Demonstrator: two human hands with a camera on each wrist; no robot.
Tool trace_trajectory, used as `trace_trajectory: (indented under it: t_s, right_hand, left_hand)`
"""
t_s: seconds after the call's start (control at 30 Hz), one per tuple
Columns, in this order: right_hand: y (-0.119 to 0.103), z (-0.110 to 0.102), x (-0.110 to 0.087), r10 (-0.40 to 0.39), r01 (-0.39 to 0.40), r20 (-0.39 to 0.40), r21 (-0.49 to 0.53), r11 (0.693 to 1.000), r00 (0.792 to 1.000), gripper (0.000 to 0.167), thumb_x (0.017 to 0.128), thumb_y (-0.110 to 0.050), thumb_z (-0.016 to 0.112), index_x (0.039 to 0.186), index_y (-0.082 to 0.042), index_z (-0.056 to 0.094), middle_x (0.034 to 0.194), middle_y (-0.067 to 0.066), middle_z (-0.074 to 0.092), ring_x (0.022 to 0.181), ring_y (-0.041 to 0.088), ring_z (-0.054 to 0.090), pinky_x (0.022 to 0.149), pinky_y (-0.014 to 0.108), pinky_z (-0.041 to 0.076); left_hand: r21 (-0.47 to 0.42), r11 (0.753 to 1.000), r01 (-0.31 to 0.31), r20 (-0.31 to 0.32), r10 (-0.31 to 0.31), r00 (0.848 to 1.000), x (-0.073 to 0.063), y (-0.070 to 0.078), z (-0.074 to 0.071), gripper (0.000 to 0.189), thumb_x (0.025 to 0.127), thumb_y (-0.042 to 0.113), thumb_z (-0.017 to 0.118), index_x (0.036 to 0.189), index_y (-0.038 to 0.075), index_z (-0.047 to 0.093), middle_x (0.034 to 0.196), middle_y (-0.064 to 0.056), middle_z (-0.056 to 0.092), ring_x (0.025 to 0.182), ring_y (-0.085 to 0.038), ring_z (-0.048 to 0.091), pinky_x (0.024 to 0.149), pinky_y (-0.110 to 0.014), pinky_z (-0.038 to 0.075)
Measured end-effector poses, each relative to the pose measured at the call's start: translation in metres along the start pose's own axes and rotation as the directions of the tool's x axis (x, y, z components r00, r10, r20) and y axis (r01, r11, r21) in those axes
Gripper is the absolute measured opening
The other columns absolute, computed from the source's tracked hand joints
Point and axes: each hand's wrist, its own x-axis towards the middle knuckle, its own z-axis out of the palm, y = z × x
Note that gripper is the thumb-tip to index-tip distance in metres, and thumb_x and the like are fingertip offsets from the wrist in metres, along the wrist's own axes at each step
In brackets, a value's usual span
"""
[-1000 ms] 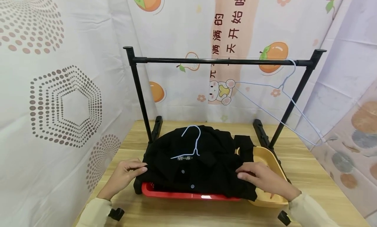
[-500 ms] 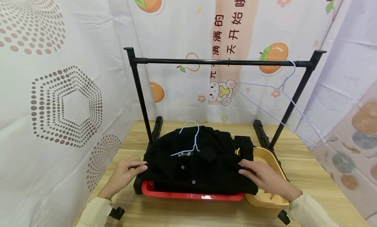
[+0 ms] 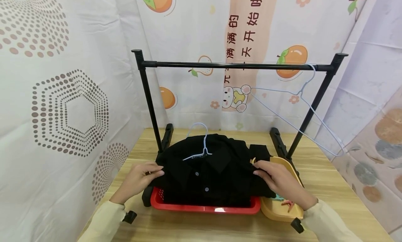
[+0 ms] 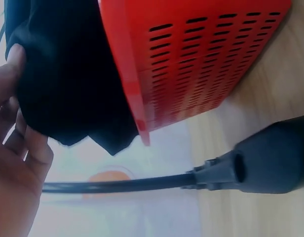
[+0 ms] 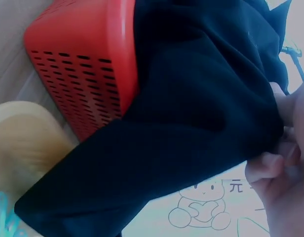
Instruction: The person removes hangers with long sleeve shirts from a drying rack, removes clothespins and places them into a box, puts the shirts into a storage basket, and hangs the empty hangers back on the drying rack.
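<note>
A black buttoned shirt (image 3: 220, 179) with a collar lies over the red basket (image 3: 205, 209). From its neck rises the hook of a light blue hanger (image 3: 205, 139); the rest of that hanger is mostly hidden in the cloth. My left hand (image 3: 141, 177) pinches the shirt at its left shoulder, thumb on top. On the other side my right hand (image 3: 279, 179) pinches the right shoulder, and the sleeve (image 5: 93, 182) droops past the basket in the right wrist view. Fabric hangs from the left fingers (image 4: 16, 57) beside the basket's slotted wall in the left wrist view.
Behind the basket stands a black rack with a crossbar (image 3: 232, 65). A second blue hanger (image 3: 301, 92) hangs at its right end. A yellow tray (image 3: 273, 214) holding small red and teal clips (image 3: 288, 203) sits to the right. Black rack feet (image 3: 129, 217) stick out toward the front.
Both hands have moved up slightly, lifting the shirt's shoulders. The hanger hook has shifted up and a little left, and more of the tray's clips now show.
</note>
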Motion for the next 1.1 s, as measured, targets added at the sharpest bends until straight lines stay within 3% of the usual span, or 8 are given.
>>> trace_trajectory:
  t_s: [0.1,0.3,0.53,0.67,0.8,0.87,0.97,1.1]
  right_hand:
    - [-0.001,-0.001,0.003,0.018,-0.018,0.009,-0.003,1.0,1.0,0.005,0.102,-0.013,0.066,0.107,-0.014,0.068,0.094,-0.009,0.066,0.076,0.002,0.056,0.071,0.017,0.045]
    - [-0.006,0.001,0.012,-0.01,0.01,-0.021,0.014,1.0,1.0,0.034,0.084,0.01,0.076,0.11,-0.012,0.069,0.098,-0.006,0.069,0.081,0.007,0.063,0.074,0.019,0.049]
    - [-0.011,0.008,0.019,-0.027,0.028,-0.019,0.021,0.999,0.999,0.005,0.1,-0.01,0.067,0.106,-0.011,0.068,0.096,-0.003,0.068,0.078,0.005,0.06,0.071,0.019,0.048]
    - [-0.014,0.015,0.024,-0.061,0.062,-0.039,0.02,0.998,0.997,0.012,0.106,-0.019,0.06,0.104,-0.01,0.069,0.096,-0.004,0.069,0.077,0.006,0.061,0.07,0.022,0.05]
    - [-0.018,0.02,0.029,-0.066,0.067,-0.039,0.029,0.997,0.997,0.005,0.1,-0.008,0.067,0.104,-0.01,0.069,0.098,-0.004,0.07,0.081,0.008,0.063,0.07,0.023,0.051]
    - [-0.019,0.02,0.03,-0.053,0.054,-0.028,0.035,0.998,0.998,0.016,0.094,0.001,0.072,0.104,-0.01,0.068,0.099,-0.004,0.07,0.082,0.007,0.064,0.072,0.022,0.051]
    - [-0.02,0.021,0.031,-0.026,0.027,-0.009,0.042,0.999,1.0,0.028,0.085,0.008,0.076,0.104,-0.011,0.068,0.099,-0.005,0.069,0.083,0.006,0.064,0.073,0.022,0.052]
    - [-0.021,0.023,0.032,-0.025,0.025,-0.001,0.05,0.998,1.0,0.029,0.084,0.01,0.076,0.104,-0.01,0.067,0.1,-0.004,0.069,0.085,0.006,0.066,0.073,0.021,0.053]
  left_hand:
    - [0.0,0.999,-0.055,-0.001,0.055,0.999,0.009,0.002,0.002,0.021,0.082,-0.005,0.082,0.1,0.005,0.083,0.083,0.011,0.069,0.065,-0.001,0.052,0.06,-0.015,0.044]
    - [0.015,0.993,-0.113,0.015,0.113,0.993,0.028,0.007,0.005,0.02,0.08,-0.007,0.082,0.098,0.003,0.082,0.083,0.009,0.068,0.068,-0.002,0.056,0.061,-0.014,0.045]
    - [0.022,0.979,-0.2,0.046,0.199,0.979,0.052,0.017,0.012,0.022,0.081,-0.01,0.08,0.095,0.007,0.083,0.083,0.009,0.067,0.074,-0.004,0.061,0.066,-0.018,0.05]
    - [0.021,0.968,-0.249,0.04,0.248,0.968,0.064,0.026,0.016,0.031,0.082,-0.017,0.074,0.082,0.014,0.078,0.08,0.01,0.063,0.072,-0.004,0.055,0.066,-0.019,0.048]
    - [0.036,0.958,-0.286,0.021,0.285,0.958,0.072,0.033,0.019,0.041,0.078,-0.022,0.067,0.071,0.019,0.066,0.075,0.009,0.056,0.068,-0.004,0.046,0.063,-0.018,0.043]
    - [0.036,0.954,-0.297,0.017,0.297,0.955,0.074,0.035,0.02,0.042,0.076,-0.022,0.067,0.069,0.019,0.063,0.074,0.009,0.053,0.066,-0.005,0.043,0.061,-0.017,0.04]
    - [0.033,0.952,-0.305,0.018,0.305,0.952,0.077,0.038,0.021,0.04,0.076,-0.021,0.069,0.069,0.018,0.066,0.072,0.009,0.053,0.066,-0.005,0.042,0.06,-0.017,0.039]
    - [0.031,0.95,-0.311,0.024,0.31,0.95,0.078,0.038,0.021,0.035,0.077,-0.019,0.071,0.07,0.015,0.071,0.071,0.009,0.056,0.065,-0.005,0.043,0.059,-0.017,0.041]
